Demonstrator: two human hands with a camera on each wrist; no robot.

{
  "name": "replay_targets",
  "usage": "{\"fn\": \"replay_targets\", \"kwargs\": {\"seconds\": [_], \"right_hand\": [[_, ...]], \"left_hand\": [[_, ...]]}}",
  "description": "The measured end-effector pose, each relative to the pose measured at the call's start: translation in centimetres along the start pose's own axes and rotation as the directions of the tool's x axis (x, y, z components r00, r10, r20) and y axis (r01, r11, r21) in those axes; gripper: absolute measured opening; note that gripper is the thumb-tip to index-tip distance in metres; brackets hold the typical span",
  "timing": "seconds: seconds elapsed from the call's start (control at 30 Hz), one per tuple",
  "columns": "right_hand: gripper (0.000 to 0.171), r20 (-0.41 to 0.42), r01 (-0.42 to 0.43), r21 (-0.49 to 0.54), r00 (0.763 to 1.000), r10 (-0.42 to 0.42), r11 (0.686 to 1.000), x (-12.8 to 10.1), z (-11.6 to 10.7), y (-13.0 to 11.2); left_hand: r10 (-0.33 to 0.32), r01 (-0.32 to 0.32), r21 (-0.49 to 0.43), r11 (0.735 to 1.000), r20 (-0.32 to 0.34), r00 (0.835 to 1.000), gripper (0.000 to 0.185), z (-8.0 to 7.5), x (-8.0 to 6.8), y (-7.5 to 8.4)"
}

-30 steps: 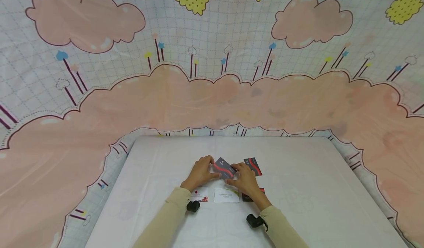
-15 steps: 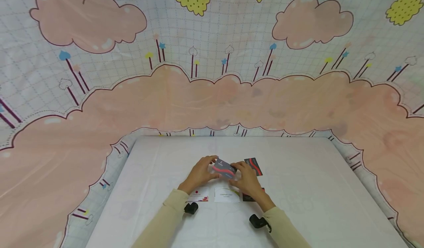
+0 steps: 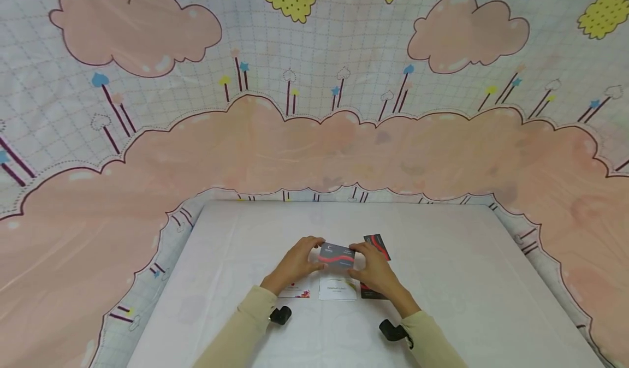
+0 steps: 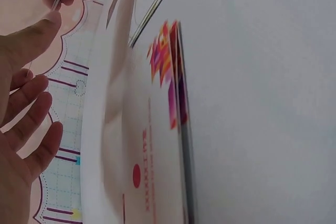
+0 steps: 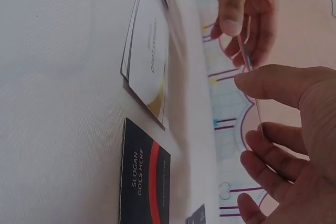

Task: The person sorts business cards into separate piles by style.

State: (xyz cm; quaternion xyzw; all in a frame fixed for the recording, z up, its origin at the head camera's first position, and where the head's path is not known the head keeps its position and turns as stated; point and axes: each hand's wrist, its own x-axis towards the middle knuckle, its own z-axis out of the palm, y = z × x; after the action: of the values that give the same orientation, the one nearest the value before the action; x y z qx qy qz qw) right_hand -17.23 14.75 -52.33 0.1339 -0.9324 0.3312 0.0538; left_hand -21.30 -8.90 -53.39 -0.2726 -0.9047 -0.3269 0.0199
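Both hands are pinching the grey card [image 3: 337,254], left hand [image 3: 297,262] at nine o'clock, right hand [image 3: 375,271] at three; its long axis is running nine-to-three.

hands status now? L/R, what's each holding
Left hand: pinching the left end of the grey-and-red card, lifted off the table.
Right hand: pinching the same card's right end.

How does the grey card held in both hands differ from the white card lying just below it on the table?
The grey card is dark grey with a red wave; the white card is pale with small print. The grey card is lifted off the table, gripped at its ends by the left hand and right hand; the white card lies flat, untouched. Both look like business cards of similar shape.
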Motion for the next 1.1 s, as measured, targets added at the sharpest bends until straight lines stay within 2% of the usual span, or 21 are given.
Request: {"fn": "replay_targets", "kwargs": {"seconds": [0.23, 0.6, 0.87, 1.1], "right_hand": [[0.059, -0.032, 0.0, 0.076, 0.999, 0.003, 0.997, -0.7, -0.5, 0.5], [0.056, -0.056, 0.055, 0.085, 0.997, -0.051, 0.995, -2.2, -2.0, 1.1], [0.059, -0.061, 0.031, 0.092, 0.998, -0.026, 0.995, -3.6, -3.0, 2.2], [0.058, -0.084, 0.077, 0.057, 0.994, -0.072, 0.995, -4.7, -3.7, 3.2]], "left_hand": [[0.037, -0.038, 0.025, 0.999, 0.014, 0.999, 0.06, -0.1, -0.5, 0.8], [0.092, -0.094, 0.047, 0.994, 0.039, 0.995, 0.06, -0.2, -1.2, 2.1], [0.156, -0.156, 0.068, 0.985, 0.007, 0.988, 0.058, 0.1, -1.6, 4.0], [0.191, -0.188, 0.119, 0.975, -0.014, 0.982, 0.058, 1.2, -1.7, 4.6]]}}
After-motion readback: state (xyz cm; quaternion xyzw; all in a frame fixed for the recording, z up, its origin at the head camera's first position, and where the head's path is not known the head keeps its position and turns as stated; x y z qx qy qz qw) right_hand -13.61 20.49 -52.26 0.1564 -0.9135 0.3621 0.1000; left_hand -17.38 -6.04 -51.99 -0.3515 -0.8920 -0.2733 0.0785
